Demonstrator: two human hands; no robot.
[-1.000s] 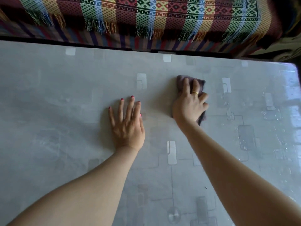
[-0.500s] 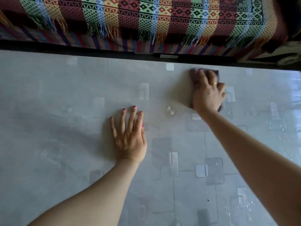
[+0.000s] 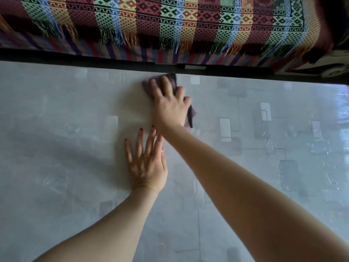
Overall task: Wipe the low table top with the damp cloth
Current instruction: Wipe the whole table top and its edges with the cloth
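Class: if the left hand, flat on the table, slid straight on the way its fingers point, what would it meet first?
Most likely the right wrist, just behind the right hand pressing the cloth; the left hand fingertips already nearly reach it.

No text, label, brand, number or sign can be read anywhere in this view. The desk [image 3: 56, 167] shows only pale rectangles and thin lines as a printed pattern, with no lettering. The woven blanket [image 3: 170, 19] beyond its far edge carries diamonds, key borders and coloured stripes, and none of these form letters or figures.
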